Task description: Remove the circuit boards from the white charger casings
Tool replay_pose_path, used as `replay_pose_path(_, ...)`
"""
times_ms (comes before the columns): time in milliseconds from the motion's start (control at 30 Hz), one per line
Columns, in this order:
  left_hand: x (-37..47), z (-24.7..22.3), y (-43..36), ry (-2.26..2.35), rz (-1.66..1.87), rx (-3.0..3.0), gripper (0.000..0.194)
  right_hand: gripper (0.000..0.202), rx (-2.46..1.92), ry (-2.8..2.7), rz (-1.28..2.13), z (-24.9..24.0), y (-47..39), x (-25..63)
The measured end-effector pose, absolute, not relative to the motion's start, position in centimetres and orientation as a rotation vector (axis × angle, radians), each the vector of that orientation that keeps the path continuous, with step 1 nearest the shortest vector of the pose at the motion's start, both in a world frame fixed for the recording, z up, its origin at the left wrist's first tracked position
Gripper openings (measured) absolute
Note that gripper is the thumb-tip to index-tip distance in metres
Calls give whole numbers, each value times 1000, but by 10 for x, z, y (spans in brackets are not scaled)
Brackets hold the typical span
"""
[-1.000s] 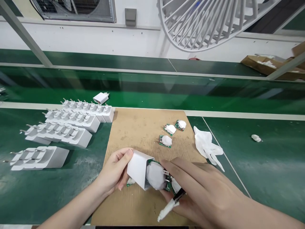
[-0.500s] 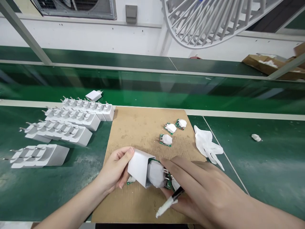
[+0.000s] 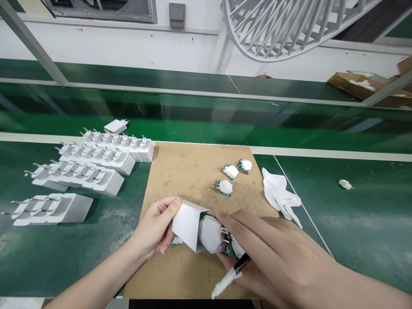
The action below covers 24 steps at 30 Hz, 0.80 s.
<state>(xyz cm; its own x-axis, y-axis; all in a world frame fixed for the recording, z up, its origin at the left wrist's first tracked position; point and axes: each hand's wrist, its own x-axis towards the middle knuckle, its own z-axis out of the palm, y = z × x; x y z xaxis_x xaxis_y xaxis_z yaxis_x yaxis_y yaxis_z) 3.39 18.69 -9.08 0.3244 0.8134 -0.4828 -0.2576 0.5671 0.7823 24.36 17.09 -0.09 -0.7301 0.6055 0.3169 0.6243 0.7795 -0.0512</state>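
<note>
My left hand pinches a white plastic housing by its closed end, above the cardboard sheet. A circuit board with a whitish lump sits partly inside the housing's open right end. My right hand is closed around the board's outer end and a black stick with a white-coated tip, which points down and left. Another white-covered board shows partly beneath the right fingers. One more board lies partly hidden under the housing. Three boards with white lumps lie farther back on the cardboard.
Rows of white plug housings stand at the left on the green table. A single white plug lies behind them. To the right are a white glove and a small white piece. A fan hangs above.
The single plug behind the rows has shifted slightly left. The stick's tip has moved a little down. Both hands keep nearly the same hold, and the board is at about the same depth in the housing.
</note>
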Motion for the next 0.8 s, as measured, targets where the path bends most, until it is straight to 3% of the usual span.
replay_pose_path(800, 34, -90, 187, 975, 775, 649, 48, 23, -903, -2562, -73, -13, 173, 244)
